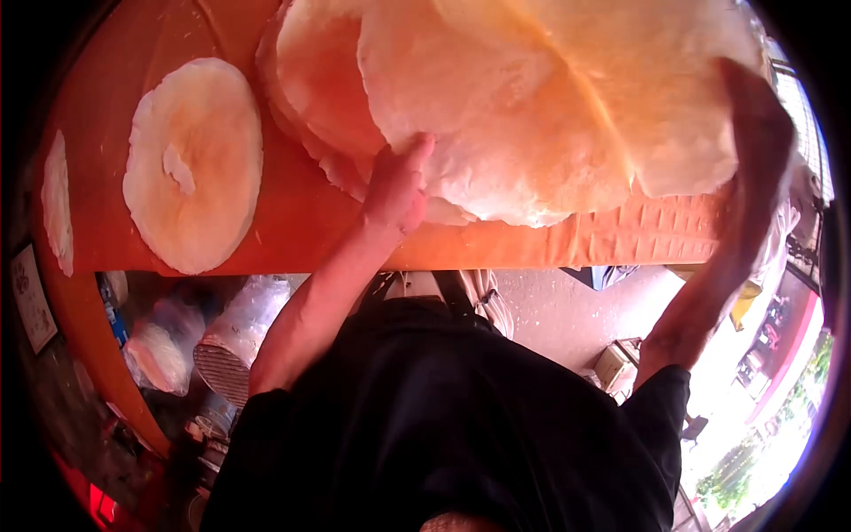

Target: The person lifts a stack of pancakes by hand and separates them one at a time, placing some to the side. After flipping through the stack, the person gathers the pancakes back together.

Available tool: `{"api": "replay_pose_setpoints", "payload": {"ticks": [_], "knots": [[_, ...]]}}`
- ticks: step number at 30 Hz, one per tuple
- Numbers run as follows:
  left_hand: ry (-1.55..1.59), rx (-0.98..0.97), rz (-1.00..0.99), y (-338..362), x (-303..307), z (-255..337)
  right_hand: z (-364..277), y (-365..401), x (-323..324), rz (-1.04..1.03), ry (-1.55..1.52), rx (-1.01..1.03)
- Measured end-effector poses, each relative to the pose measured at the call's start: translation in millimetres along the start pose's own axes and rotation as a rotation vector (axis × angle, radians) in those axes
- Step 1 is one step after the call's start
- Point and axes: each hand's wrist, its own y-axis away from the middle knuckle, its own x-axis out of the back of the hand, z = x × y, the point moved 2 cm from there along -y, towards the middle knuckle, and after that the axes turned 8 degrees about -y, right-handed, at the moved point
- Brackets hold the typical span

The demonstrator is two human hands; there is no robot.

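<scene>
Large thin sheets of pale dough [496, 97] lie overlapping across the orange-covered table [292, 213]. At their near left edge is my left hand [401, 188], its fingers closed in a pinch on the edge of a sheet. My right hand [753, 97] is at the far right edge of the sheets, dark and blurred, so its fingers cannot be made out. Left of the stack, a separate oval dough sheet [199, 213] lies flat, with a small torn flap near its middle.
Another dough piece [58, 204] lies at the table's far left. Below the table are plastic bags [164, 350] and a ridged cylindrical bundle [235, 332]. A small box [616, 365] stands on the floor at the right.
</scene>
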Motion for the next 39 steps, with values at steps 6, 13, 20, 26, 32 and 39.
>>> {"api": "replay_pose_setpoints", "payload": {"ticks": [6,13,20,26,32,39], "knots": [[0.020,-0.011,-0.003,6,3,6,-88,5,34,0.247,0.034,0.034],[0.001,-0.090,-0.016,34,3,20,-154,86,-74,-0.213,-0.178,0.226],[0.073,-0.050,-0.042,55,24,22,-170,157,-159,-0.344,-0.341,0.097],[0.147,-0.075,-0.235,59,9,35,-153,149,-151,-0.274,-0.222,0.235],[-0.384,-0.079,0.077,47,35,24,-151,61,-20,0.048,0.161,0.010],[-0.262,-0.038,0.034,44,34,17,-114,111,-136,-0.381,-0.013,0.061]]}}
